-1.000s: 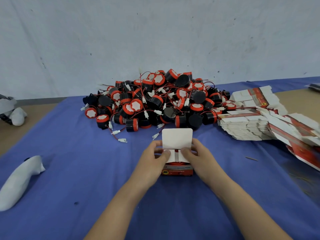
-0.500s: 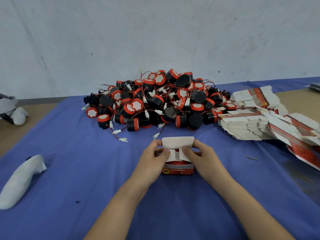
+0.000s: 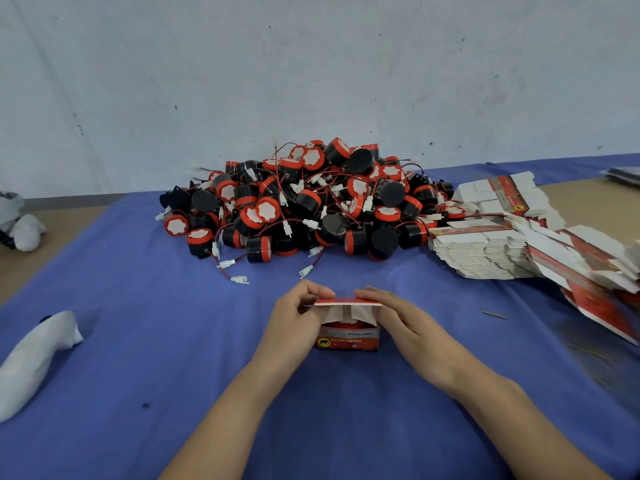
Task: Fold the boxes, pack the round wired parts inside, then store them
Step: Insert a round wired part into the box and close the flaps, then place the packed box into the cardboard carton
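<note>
Lid is being held down over the box.
The left hand is gripping the box, fingers curled; the right hand is pressing straight fingers on the lid.

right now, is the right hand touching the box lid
Touching. The head view shows the right hand with its fingers lying flat on the right end of the lid.

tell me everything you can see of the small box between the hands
The small box is red-and-orange cardboard with a small animal logo and unreadable print on its front. It stands upright on the blue cloth. White inner flaps are folded in, something red showing beneath them. The lid flap lies almost flat over the top, not yet tucked. The left hand pinches its left end; the right hand presses on its right end.
</note>
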Demonstrator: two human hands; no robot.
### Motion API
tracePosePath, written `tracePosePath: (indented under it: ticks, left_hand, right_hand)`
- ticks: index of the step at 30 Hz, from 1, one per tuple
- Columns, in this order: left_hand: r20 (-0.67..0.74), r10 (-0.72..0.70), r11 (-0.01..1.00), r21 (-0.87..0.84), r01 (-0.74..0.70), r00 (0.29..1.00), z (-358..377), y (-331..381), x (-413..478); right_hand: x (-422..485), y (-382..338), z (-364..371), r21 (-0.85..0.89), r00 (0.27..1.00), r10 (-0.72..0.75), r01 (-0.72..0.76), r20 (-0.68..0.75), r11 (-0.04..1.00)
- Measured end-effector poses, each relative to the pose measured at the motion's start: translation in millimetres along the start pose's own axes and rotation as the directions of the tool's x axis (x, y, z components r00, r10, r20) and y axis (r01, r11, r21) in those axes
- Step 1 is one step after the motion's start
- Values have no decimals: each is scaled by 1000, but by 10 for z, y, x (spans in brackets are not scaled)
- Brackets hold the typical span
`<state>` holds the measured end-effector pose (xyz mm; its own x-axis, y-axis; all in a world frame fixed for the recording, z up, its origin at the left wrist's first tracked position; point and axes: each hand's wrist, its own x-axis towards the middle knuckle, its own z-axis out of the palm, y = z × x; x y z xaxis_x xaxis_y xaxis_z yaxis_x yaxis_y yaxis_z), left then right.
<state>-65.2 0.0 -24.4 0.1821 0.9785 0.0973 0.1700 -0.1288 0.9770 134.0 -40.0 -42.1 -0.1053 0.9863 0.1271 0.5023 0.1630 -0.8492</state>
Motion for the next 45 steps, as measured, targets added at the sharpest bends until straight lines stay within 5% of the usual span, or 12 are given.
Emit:
tracePosePath:
  ticks: [13,20,27,31,39,45]
  left_hand:
    - [150,110,980,149,-133,983,-145,-104,-78]
    - [129,220,940,236,-245,967,-200,-122,-171]
    - [242,311,813,433,-389,919,-310,-193,-147]
    - [271,293,829,406,-385,917,-306,-198,-143]
    - [231,346,784,461,-415,909,-235,-261,-112]
    - [227,334,798,448,-402,915,-262,-217,-108]
  right_hand:
    - [-62,-18,-56,-165,995,-32,47,91,985]
    - [-100,-65,-15,-304,972,-234,221,-4,927]
    - [-98,-67,-1,-262,976,-218,217,25,940]
    - [-53,-75,-15,-222,980,-194,197,33,955]
    - [-73,-104,99,-429,957,-283,232,-60,873]
    - [-77,-85,35,-341,959,-284,260,-21,903]
